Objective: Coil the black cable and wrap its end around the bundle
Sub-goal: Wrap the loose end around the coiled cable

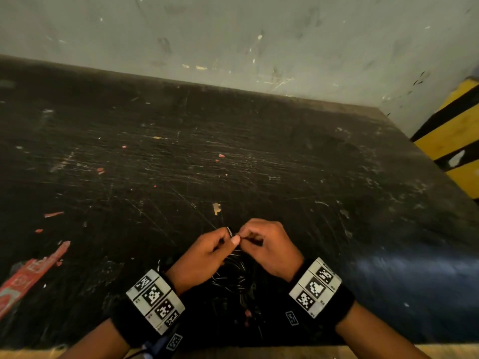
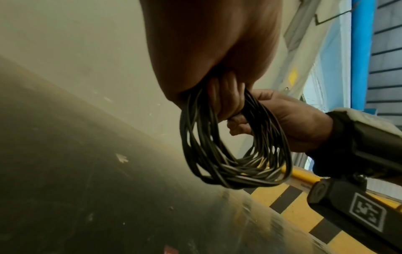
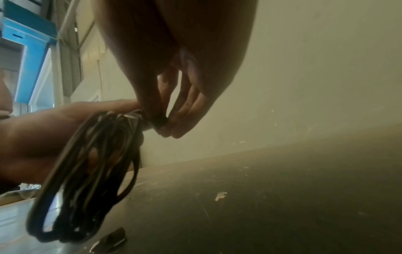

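**Q:** Where is everything right now?

**A:** Start with the table [image 1: 233, 151] — dark, scratched, with its far edge against the wall [image 1: 233, 35]. I'm working over the near edge, about the middle of it. The black cable [image 2: 234, 151] is already a bundle of many loops, held clear of the surface and hanging down below my hands.

**Q:** And what is each hand doing?

**A:** My left hand [image 1: 204, 252] has its fingers curled round the top of the bundle, so the loops are gathered there and drop away towards the near edge. My right hand [image 1: 269, 247] is touching it, thumb and fingertips [image 3: 174, 132] closed narrow on a short dark piece just beside the gathered top. I take that for the cable's end, though it's too small and dim to be sure.

**Q:** What does the wrap depend on?

**A:** The bundle's long axis runs down and back towards me, and the neck sits between my two hands — the left owns it, the right is nearest the loose end. So I judge the right must carry the end across that axis, round the neck, while the left holds firm. If the left slackens, the loops could spill.
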